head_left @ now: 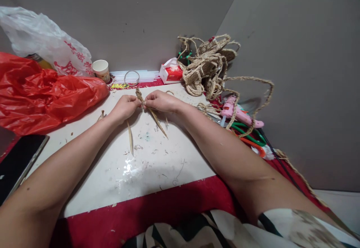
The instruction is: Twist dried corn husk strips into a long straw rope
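Near the far edge of the white board (157,165), my left hand (127,106) and my right hand (159,101) meet, their fingertips pinching a short piece of braided plant fibre (139,94). Its brown knotted end sticks up between the hands. One pale flat strand (130,138) hangs below my left hand, and another strand (158,123) slants down to the right under my right hand. Both hands have their fingers closed on the fibre. The exact point of the pinch is small and partly hidden by the fingers.
Red (47,94) and white (45,39) plastic bags and a phone (21,161) lie left. A paper cup (101,71), clear sticks (146,76) and a tissue box (172,71) line the back. Coiled braided rope (206,66) and a pink glue gun (239,113) are at the right.
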Demonstrator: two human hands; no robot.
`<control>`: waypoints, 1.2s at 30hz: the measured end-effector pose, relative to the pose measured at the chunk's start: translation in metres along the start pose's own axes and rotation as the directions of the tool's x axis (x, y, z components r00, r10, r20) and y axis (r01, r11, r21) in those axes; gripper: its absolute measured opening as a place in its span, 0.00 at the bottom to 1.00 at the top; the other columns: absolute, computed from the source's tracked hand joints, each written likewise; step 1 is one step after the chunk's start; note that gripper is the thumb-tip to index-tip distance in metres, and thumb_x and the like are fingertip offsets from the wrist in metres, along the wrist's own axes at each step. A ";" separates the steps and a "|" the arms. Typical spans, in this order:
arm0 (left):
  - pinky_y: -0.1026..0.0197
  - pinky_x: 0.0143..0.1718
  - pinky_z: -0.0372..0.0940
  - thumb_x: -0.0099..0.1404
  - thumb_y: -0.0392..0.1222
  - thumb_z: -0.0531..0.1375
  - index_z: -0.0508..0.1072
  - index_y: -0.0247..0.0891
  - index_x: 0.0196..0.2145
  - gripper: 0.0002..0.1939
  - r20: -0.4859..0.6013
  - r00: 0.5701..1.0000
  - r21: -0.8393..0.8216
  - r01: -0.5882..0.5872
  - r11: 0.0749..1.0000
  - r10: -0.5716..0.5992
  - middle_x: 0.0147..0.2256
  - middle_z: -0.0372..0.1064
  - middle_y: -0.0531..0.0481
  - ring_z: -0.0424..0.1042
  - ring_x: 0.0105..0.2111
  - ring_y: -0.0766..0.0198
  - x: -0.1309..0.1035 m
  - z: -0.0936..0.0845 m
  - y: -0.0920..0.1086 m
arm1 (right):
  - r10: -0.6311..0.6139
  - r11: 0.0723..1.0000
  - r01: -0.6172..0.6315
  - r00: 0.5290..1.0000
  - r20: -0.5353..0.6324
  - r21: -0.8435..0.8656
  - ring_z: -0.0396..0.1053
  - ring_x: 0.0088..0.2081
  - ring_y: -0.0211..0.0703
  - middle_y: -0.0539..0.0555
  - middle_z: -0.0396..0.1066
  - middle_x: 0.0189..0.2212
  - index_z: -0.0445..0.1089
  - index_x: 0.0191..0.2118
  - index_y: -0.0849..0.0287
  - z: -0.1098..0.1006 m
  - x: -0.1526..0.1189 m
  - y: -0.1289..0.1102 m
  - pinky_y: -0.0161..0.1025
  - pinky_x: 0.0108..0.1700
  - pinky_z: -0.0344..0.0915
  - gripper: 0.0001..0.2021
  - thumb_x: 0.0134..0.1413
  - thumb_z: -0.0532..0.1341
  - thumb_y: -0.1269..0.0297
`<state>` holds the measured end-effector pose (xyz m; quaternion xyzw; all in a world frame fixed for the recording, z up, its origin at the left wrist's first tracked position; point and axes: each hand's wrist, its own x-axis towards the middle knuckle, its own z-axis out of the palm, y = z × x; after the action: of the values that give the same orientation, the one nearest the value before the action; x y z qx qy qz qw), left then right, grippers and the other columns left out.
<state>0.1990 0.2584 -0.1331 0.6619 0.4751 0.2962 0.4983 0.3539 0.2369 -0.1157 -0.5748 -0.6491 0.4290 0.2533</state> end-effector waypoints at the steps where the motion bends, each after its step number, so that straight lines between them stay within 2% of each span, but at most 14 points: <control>1: 0.65 0.15 0.39 0.55 0.37 0.56 0.65 0.36 0.19 0.09 0.039 0.997 -0.054 0.063 0.997 -0.061 0.13 0.50 0.58 0.45 0.13 0.75 -0.001 0.000 0.002 | -0.025 0.997 0.023 0.999 -0.022 -0.073 0.48 0.15 0.29 0.45 0.56 0.12 0.66 0.22 0.64 0.001 0.000 0.000 0.32 0.19 0.44 0.10 0.52 0.57 0.74; 4: 0.65 0.14 0.34 0.55 0.37 0.58 0.60 0.38 0.17 0.12 0.168 0.970 -0.193 0.207 0.959 -0.176 0.12 0.45 0.60 0.41 0.11 0.76 -0.001 -0.002 0.006 | -0.109 0.965 0.088 0.991 -0.073 -0.247 0.53 0.19 0.31 0.47 0.59 0.16 0.65 0.21 0.64 0.004 0.002 0.002 0.32 0.23 0.47 0.09 0.50 0.57 0.75; 7: 0.67 0.14 0.32 0.54 0.35 0.59 0.62 0.37 0.18 0.10 0.211 0.954 -0.255 0.264 0.930 -0.213 0.12 0.43 0.61 0.40 0.11 0.78 0.000 -0.004 0.006 | -0.179 0.926 0.140 0.981 -0.080 -0.351 0.54 0.22 0.32 0.48 0.60 0.18 0.66 0.22 0.63 0.007 0.004 0.003 0.32 0.25 0.49 0.08 0.49 0.56 0.74; 10: 0.67 0.14 0.32 0.53 0.35 0.59 0.63 0.36 0.18 0.09 0.200 0.952 -0.264 0.281 0.923 -0.232 0.12 0.43 0.61 0.40 0.10 0.78 0.001 -0.004 0.005 | -0.197 0.901 0.163 0.980 -0.043 -0.401 0.54 0.23 0.33 0.48 0.60 0.18 0.67 0.22 0.63 0.004 0.000 0.001 0.33 0.27 0.49 0.08 0.50 0.56 0.72; 15: 0.65 0.15 0.33 0.52 0.34 0.59 0.63 0.36 0.17 0.09 0.134 0.964 -0.246 0.258 0.934 -0.231 0.10 0.43 0.61 0.40 0.10 0.77 -0.001 0.000 0.007 | -0.102 0.908 0.069 0.993 -0.057 -0.414 0.53 0.22 0.33 0.48 0.58 0.16 0.65 0.20 0.64 -0.004 -0.011 -0.012 0.34 0.27 0.48 0.09 0.49 0.56 0.74; 20: 0.66 0.15 0.32 0.51 0.34 0.58 0.61 0.36 0.16 0.09 0.131 0.969 -0.274 0.239 0.932 -0.210 0.11 0.44 0.61 0.40 0.10 0.78 -0.002 0.001 0.007 | -0.108 0.923 0.066 0.990 -0.091 -0.379 0.55 0.23 0.34 0.49 0.60 0.18 0.63 0.20 0.63 0.005 -0.013 -0.018 0.33 0.26 0.49 0.11 0.52 0.53 0.73; 23: 0.66 0.14 0.31 0.50 0.33 0.57 0.57 0.38 0.16 0.11 0.173 0.962 -0.314 0.259 0.913 -0.213 0.12 0.43 0.61 0.41 0.10 0.78 -0.001 -0.001 0.005 | -0.164 0.879 0.105 0.983 -0.087 -0.466 0.61 0.27 0.38 0.55 0.68 0.23 0.67 0.24 0.63 0.016 -0.014 -0.017 0.34 0.29 0.52 0.11 0.54 0.52 0.71; 25: 0.67 0.14 0.32 0.49 0.34 0.57 0.56 0.38 0.15 0.12 0.194 0.958 -0.341 0.267 0.901 -0.210 0.12 0.44 0.61 0.41 0.10 0.77 -0.001 -0.002 0.004 | -0.180 0.824 0.098 0.979 -0.095 -0.557 0.66 0.33 0.44 0.60 0.72 0.31 0.71 0.31 0.64 0.023 -0.016 -0.018 0.36 0.32 0.55 0.11 0.56 0.51 0.70; 27: 0.67 0.13 0.32 0.49 0.34 0.57 0.54 0.39 0.15 0.13 0.202 0.958 -0.366 0.267 0.891 -0.204 0.12 0.44 0.61 0.41 0.10 0.78 -0.002 -0.003 0.006 | -0.173 0.766 0.066 0.979 -0.106 -0.639 0.68 0.37 0.50 0.64 0.74 0.37 0.72 0.37 0.64 0.029 -0.020 -0.019 0.38 0.35 0.58 0.13 0.58 0.51 0.67; 30: 0.68 0.13 0.33 0.49 0.34 0.58 0.54 0.39 0.14 0.14 0.194 0.958 -0.377 0.273 0.885 -0.213 0.11 0.43 0.61 0.40 0.10 0.78 -0.004 -0.002 0.008 | -0.170 0.691 0.039 0.979 -0.109 -0.722 0.70 0.39 0.55 0.68 0.73 0.40 0.72 0.42 0.65 0.037 -0.027 -0.020 0.42 0.37 0.60 0.15 0.59 0.50 0.66; 34: 0.70 0.13 0.34 0.50 0.34 0.60 0.58 0.36 0.15 0.13 0.212 0.952 -0.355 0.284 0.890 -0.219 0.11 0.44 0.61 0.42 0.10 0.79 -0.004 -0.004 0.008 | -0.169 0.658 0.103 0.986 -0.013 -0.746 0.70 0.37 0.55 0.69 0.73 0.38 0.72 0.41 0.67 0.039 -0.036 -0.026 0.43 0.37 0.59 0.14 0.59 0.50 0.68; 36: 0.70 0.12 0.35 0.51 0.33 0.60 0.61 0.35 0.16 0.12 0.246 0.944 -0.353 0.298 0.887 -0.219 0.11 0.45 0.61 0.42 0.10 0.79 -0.003 -0.006 0.005 | -0.164 0.690 0.215 0.977 0.140 -0.691 0.69 0.35 0.50 0.65 0.73 0.36 0.72 0.37 0.65 0.029 -0.041 -0.033 0.41 0.35 0.58 0.12 0.59 0.52 0.67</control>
<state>0.1947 0.2579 -0.1259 0.5075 0.4396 0.2464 0.6989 0.3213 0.1904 -0.0960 -0.5430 -0.8271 0.1408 0.0366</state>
